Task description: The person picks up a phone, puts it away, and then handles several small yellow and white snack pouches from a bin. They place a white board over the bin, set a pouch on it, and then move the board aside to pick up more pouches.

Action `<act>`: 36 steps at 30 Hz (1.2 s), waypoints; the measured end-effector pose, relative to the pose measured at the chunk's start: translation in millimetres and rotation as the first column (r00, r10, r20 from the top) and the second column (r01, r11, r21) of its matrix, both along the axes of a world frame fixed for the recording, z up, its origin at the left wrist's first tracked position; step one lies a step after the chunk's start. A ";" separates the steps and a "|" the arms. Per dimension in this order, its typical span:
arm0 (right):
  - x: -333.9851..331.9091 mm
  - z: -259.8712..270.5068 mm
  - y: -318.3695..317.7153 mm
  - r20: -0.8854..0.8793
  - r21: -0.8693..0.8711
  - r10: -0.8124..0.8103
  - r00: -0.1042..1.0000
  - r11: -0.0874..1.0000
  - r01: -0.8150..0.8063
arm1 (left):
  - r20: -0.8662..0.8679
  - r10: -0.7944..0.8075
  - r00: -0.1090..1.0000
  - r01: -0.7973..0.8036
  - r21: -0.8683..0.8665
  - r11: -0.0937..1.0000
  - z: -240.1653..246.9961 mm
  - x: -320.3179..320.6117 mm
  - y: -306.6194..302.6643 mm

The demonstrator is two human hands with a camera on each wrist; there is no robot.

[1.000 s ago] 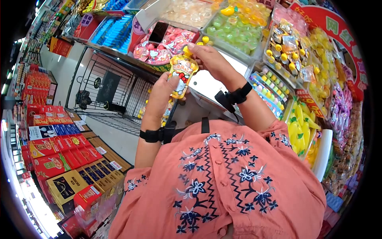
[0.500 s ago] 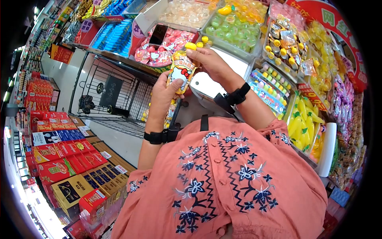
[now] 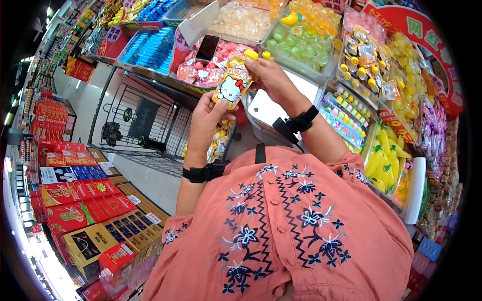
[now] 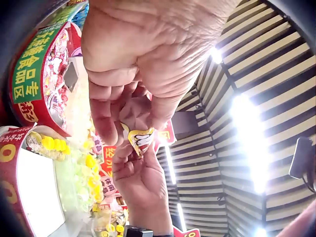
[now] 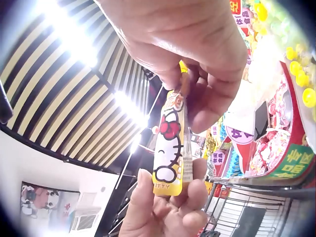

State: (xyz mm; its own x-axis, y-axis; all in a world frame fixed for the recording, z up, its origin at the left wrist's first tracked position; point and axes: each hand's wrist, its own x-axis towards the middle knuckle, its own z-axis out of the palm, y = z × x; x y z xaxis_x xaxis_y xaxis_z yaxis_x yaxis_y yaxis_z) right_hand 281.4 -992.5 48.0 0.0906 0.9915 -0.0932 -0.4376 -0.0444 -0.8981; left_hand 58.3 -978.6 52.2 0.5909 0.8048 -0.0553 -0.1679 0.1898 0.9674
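Observation:
A spouted jelly pouch [image 3: 232,86], yellow and orange with a white cartoon cat wearing a red bow, is held up in front of the body, its top tilted to the right. My left hand [image 3: 203,123] grips its lower end, thumb across the printed front. At the top, beside the yellow cap [image 3: 250,54], my right hand [image 3: 275,83] pinches the pouch with thumb and fingers. From the right wrist view, the pouch [image 5: 169,148] spans between both hands. Most of it is hidden behind the left hand [image 4: 153,49] in the left wrist view.
Behind the hands, a dark phone [image 3: 208,47] lies on a bin of pink candy packs [image 3: 201,70]. A white panel [image 3: 301,93] sits below the right forearm. Bins of green jellies [image 3: 301,47] rise beyond. At left stand a wire shopping cart [image 3: 168,125] and red gift boxes [image 3: 75,210].
The pouch and both hands have shifted slightly up and right, and the pouch leans more to the right. Both hands keep their hold on it throughout.

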 end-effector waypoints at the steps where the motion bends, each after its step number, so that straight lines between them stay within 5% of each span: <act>1: -0.1 0.3 0.9 -0.008 0.001 0.002 1.000 1.000 -0.002 | -0.010 -0.005 1.000 0.005 0.006 1.000 0.6 -0.5 1.5; 9: 3.1 5.6 5.3 0.108 0.081 -0.055 0.993 0.996 0.046 | -0.023 0.019 1.000 -0.018 0.008 1.000 -9.6 3.2 18.1; 13: 8.3 18.8 0.1 0.339 0.047 0.042 0.940 0.997 -0.061 | -0.144 0.012 0.989 0.003 0.102 0.995 -26.0 12.8 40.4; 17: 17.1 5.1 5.7 0.447 0.122 -0.063 0.893 0.992 0.010 | -0.129 -0.011 0.992 0.024 0.102 0.994 -47.4 29.9 50.1; 20: 30.5 -20.0 21.3 0.644 0.299 -0.228 0.730 0.953 0.034 | -0.166 -0.017 0.986 0.045 0.166 0.985 -87.2 43.5 66.2; 25: 39.6 -43.0 28.6 0.840 0.198 -0.163 0.517 0.980 -0.013 | -0.331 0.054 0.942 0.074 0.362 0.929 -115.8 55.4 76.0; 29: 36.9 -65.3 33.5 0.858 0.131 -0.089 0.506 0.990 -0.048 | -0.394 0.111 0.912 0.024 0.322 0.947 -111.7 49.9 76.3; 32: 35.2 -87.6 44.2 0.924 0.157 -0.111 0.367 0.983 -0.097 | -0.394 0.119 0.911 -0.017 0.254 0.967 -116.3 38.6 75.5; 36: 36.0 -99.1 50.4 0.945 0.099 -0.042 0.325 0.982 -0.160 | -0.380 0.164 0.910 -0.105 0.172 0.980 -116.0 22.3 67.1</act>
State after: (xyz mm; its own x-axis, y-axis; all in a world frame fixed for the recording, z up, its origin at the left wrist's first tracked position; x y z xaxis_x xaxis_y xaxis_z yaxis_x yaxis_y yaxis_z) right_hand 317.4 -942.1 -51.1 -0.0423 0.9871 0.1544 0.7023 0.1393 -0.6982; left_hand 80.7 -911.5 -63.8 0.4314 0.8918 -0.1364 0.2143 0.0456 0.9757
